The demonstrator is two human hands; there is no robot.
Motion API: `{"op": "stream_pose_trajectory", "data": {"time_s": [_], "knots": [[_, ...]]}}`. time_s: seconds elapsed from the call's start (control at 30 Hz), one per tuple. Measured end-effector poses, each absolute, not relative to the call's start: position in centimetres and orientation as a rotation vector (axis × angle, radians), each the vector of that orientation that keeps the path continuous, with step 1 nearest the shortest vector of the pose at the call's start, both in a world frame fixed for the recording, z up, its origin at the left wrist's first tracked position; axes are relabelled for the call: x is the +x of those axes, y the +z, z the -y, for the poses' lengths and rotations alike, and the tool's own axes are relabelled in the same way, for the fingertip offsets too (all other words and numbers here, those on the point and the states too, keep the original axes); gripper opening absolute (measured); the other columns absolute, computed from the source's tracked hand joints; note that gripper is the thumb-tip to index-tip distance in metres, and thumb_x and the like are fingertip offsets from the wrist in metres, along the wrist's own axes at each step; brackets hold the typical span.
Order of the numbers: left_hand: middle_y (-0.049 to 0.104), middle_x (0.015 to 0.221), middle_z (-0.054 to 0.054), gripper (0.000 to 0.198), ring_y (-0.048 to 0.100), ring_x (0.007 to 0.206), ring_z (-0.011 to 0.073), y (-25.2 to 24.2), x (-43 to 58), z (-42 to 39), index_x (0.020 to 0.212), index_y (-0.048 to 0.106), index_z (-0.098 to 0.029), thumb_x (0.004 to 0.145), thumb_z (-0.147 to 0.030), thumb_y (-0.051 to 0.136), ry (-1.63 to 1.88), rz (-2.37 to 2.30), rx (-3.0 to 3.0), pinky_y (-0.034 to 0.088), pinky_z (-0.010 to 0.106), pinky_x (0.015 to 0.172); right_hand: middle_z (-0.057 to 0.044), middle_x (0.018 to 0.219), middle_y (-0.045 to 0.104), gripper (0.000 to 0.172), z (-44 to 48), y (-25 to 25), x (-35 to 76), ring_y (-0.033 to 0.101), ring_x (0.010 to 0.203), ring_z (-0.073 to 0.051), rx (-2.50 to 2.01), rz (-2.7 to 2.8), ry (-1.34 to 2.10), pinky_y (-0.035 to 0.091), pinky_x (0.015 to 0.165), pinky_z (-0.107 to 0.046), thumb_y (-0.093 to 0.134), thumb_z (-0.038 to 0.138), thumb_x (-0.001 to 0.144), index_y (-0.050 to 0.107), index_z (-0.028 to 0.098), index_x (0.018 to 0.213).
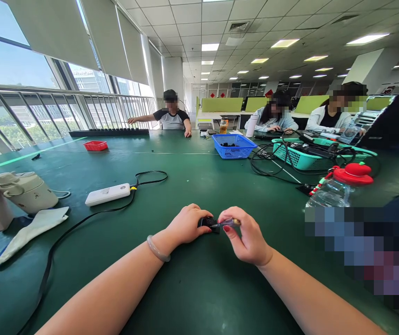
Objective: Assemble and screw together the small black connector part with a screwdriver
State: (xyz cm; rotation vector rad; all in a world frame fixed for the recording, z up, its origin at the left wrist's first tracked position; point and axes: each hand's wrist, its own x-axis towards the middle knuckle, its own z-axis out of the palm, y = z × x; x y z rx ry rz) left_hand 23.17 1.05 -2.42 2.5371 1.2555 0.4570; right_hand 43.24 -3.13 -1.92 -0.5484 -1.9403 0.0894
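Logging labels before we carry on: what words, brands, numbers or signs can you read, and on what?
No text can be read here.
White device: faint marks on top, too small to read.
Black part in the left hand: any marking too small to tell.
Tool in the right hand: no legible lettering.
Red diamonds at the back: too small to read.

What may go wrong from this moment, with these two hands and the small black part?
The slim tool in the right hand might slip off the small black part and poke the left hand, whose thumb lies near the tool's tip.

The part offers little to hold, so it could slide on the smooth-looking table.
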Motion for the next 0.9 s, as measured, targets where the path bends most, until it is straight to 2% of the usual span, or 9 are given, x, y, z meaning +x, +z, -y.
{"op": "stream_pose_trajectory", "data": {"time_s": [0.13, 0.33, 0.6, 0.9], "knots": [[0.072, 0.106, 0.004, 0.030, 0.058, 0.107, 0.0242, -2.2, 23.2, -0.9, 0.112, 0.069, -0.026, 0.083, -0.034, 0.070, 0.458, -1.236, 2.538, 0.047, 0.038, 0.098, -0.002, 0.077, 0.063, 0.027, 3.2, -1.1, 42.9, 0.055, 0.066, -0.018, -0.408, 2.095, -0.085, 0.049, 0.065, -0.032, 0.048, 0.011, 0.089, 0.049, 0.023, 0.113], [0.073, 0.108, 0.003, 0.033, 0.059, 0.107, 0.0233, -2.2, 23.2, -0.8, 0.116, 0.069, -0.025, 0.083, -0.028, 0.066, 0.488, -1.249, 2.525, 0.047, 0.038, 0.099, -0.003, 0.078, 0.063, 0.029, 3.4, -0.7, 42.3, 0.052, 0.067, -0.017, -0.278, 2.267, -0.302, 0.046, 0.070, -0.033, 0.047, 0.004, 0.083, 0.052, 0.020, 0.107], [0.072, 0.107, 0.004, 0.036, 0.059, 0.109, 0.0228, -2.7, 23.2, -1.0, 0.117, 0.069, -0.025, 0.081, -0.025, 0.065, 0.507, -1.275, 2.524, 0.047, 0.038, 0.100, -0.001, 0.069, 0.054, 0.028, 4.3, -0.7, 41.4, 0.039, 0.060, -0.016, -0.217, 2.455, -0.474, 0.043, 0.064, -0.031, 0.049, 0.011, 0.078, 0.063, 0.024, 0.099], [0.072, 0.111, 0.004, 0.043, 0.058, 0.111, 0.0235, -2.9, 23.2, -1.2, 0.123, 0.065, -0.027, 0.081, -0.024, 0.065, 0.493, -1.286, 2.518, 0.046, 0.039, 0.101, -0.003, 0.070, 0.055, 0.030, 4.3, -0.6, 41.6, 0.042, 0.060, -0.017, -0.201, 2.414, -0.487, 0.044, 0.063, -0.032, 0.050, 0.009, 0.077, 0.065, 0.021, 0.099]]}}
